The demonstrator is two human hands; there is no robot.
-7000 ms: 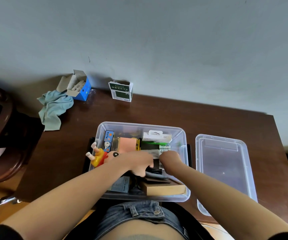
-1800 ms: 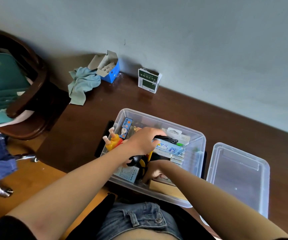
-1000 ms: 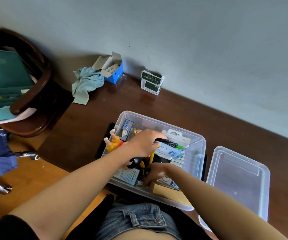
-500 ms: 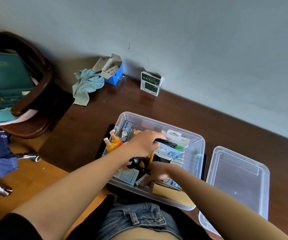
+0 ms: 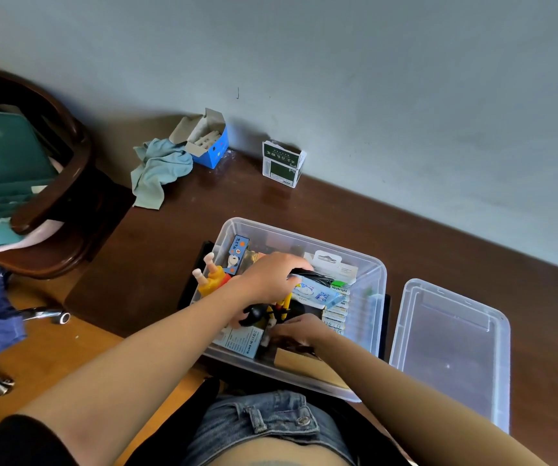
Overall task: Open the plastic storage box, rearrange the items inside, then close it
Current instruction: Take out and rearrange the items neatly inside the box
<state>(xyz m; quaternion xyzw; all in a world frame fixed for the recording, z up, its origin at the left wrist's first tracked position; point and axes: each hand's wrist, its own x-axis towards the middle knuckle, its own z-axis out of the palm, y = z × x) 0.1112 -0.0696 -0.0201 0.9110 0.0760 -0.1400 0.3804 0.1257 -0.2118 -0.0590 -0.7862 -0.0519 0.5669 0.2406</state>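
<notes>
Lid (image 5: pixel 449 351) beside crowded storage box (image 5: pixel 376 280), hands (image 5: pixel 270 280) inside

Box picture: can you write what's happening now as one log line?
step: rearranging | box: open | lid: on table, right of box | left hand: on blue pack | right hand: in box, grip unclear

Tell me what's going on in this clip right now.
A person is sorting through an open clear plastic storage box on a brown table. The left hand reaches over the contents and grips a light blue packet with a black bundle on top. The right hand is down among the items near the front of the box; what it holds is hidden. The lid lies upside down on the table to the right, so the box is not yet closed.
</notes>
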